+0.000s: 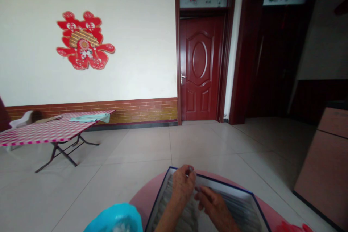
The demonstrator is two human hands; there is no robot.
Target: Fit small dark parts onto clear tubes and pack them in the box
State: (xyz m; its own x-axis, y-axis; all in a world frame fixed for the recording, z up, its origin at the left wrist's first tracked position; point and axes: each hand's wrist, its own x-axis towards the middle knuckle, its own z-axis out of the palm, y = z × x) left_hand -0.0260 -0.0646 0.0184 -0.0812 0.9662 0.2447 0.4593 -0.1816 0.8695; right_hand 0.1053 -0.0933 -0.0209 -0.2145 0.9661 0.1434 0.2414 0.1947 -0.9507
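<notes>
A shallow white box with a blue rim (226,182) lies under my hands on a pink round table (148,189). On its left side are rows of greyish, translucent pieces (166,203), and on its right side thin dark, long strips (240,206); their kind is too blurred to tell. Over the box's far edge, my left hand (182,185) is closed, its fingertips pinched around something small and greyish. Just right and nearer, my right hand (213,204) has curled fingers pressed together near the left one; what they hold is unclear.
A bright blue plastic-looking container (116,214) with whitish contents stands left of the box. Something red (289,226) shows at the lower right. Farther off are a folding table with a checked cloth (49,128), a white chair (23,119), a red door (201,69) and a pinkish cabinet (323,163).
</notes>
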